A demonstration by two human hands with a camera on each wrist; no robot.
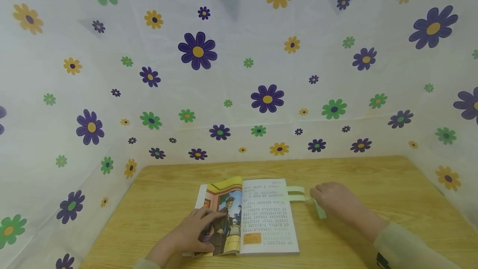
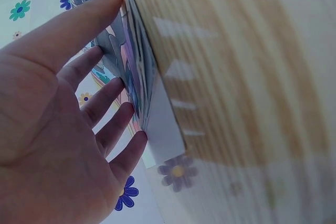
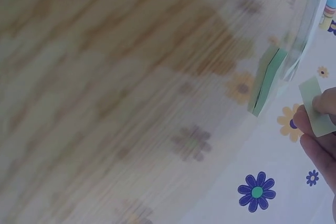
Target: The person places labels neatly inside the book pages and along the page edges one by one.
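An open book [image 1: 267, 219] lies on the table, with a colour picture on its left page [image 1: 225, 215] and printed text on its right. My left hand [image 1: 192, 229] rests on the left page, fingers spread; in the left wrist view its fingertips [image 2: 137, 139] touch the page near its outer edge. Two pale green sticky tabs [image 1: 296, 198] stick out from the right page's edge. Just right of them, my right hand [image 1: 336, 200] pinches another pale green sticky tab [image 3: 311, 100] between thumb and fingers, clear of the book.
The wooden table [image 1: 373, 177] has a glossy surface that reflects the flowers. A white sheet with printed flowers [image 1: 239, 74] hangs behind the table and along both sides. An orange box [image 1: 252, 238] is printed low on the right page.
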